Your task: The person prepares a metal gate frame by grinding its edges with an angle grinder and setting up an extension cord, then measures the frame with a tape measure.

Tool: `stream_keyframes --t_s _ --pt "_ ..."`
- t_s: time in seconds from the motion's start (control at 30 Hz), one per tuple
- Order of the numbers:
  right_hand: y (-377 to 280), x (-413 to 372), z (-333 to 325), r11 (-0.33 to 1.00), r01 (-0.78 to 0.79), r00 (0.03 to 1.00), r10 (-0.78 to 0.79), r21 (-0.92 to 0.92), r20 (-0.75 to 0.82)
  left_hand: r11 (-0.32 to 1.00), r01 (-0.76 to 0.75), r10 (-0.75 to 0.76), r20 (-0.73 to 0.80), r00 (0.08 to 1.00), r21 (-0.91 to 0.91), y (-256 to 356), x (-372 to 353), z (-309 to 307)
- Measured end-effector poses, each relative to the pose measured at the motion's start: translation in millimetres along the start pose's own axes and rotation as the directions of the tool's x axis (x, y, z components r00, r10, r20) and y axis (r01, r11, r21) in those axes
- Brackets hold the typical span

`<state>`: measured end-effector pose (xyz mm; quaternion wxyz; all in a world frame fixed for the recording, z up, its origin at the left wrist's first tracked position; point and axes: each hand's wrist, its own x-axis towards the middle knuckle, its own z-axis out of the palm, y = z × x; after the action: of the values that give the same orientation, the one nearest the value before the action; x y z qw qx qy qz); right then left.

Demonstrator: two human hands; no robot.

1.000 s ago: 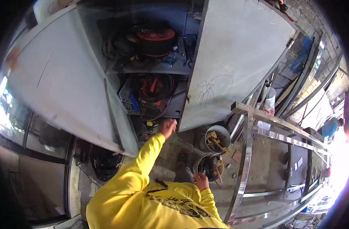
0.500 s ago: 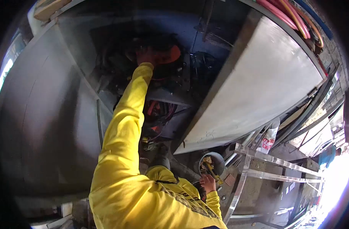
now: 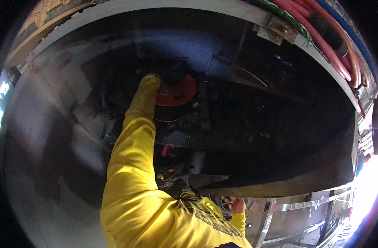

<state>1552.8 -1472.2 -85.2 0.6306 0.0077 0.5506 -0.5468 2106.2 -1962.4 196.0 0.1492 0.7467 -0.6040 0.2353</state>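
My left arm in a yellow sleeve [image 3: 133, 144] reaches into a dark metal cabinet [image 3: 89, 153]. Its cuff is beside a red-orange round part [image 3: 176, 91]; the left hand beyond the cuff is lost in shadow, so its fingers and anything in them are hidden. Low on the right, my right hand [image 3: 238, 205] has its fingers bent together beside a partly hidden container. What they grip is too small to make out. Below the round part, a small red object [image 3: 165, 150] shows among dim parts and wires.
A pale metal rim [image 3: 114, 15] curves across the top. Pink-red hoses [image 3: 327, 53] hang at the upper right. The dark panel's lower edge [image 3: 276, 189] spans above my right hand. Metal bars [image 3: 317, 203] stand at the lower right, near bright daylight.
The view has shifted, and the white panel face on the right now appears as a dark interior. More of the red-orange round part shows. The bucket is now mostly hidden.
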Motion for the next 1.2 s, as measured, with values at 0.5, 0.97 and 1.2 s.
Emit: stream_keyframes --t_s 0.5,0.97,1.2 --pt "31 -30 -43 0.985 -0.095 0.994 0.102 0.142 -0.043 0.811 -0.061 0.123 0.067 0.990 -0.582 -97 53 -19" --pt "38 13 -19 0.957 -0.175 0.966 0.213 -0.233 0.148 0.794 0.053 -0.398 -0.451 0.799 -0.606 -112 -184 -305" --pt "40 7 -16 0.813 0.005 0.923 0.220 -0.582 0.316 0.350 -0.051 -0.606 -0.268 0.749 -0.935 -36 -371 -394"
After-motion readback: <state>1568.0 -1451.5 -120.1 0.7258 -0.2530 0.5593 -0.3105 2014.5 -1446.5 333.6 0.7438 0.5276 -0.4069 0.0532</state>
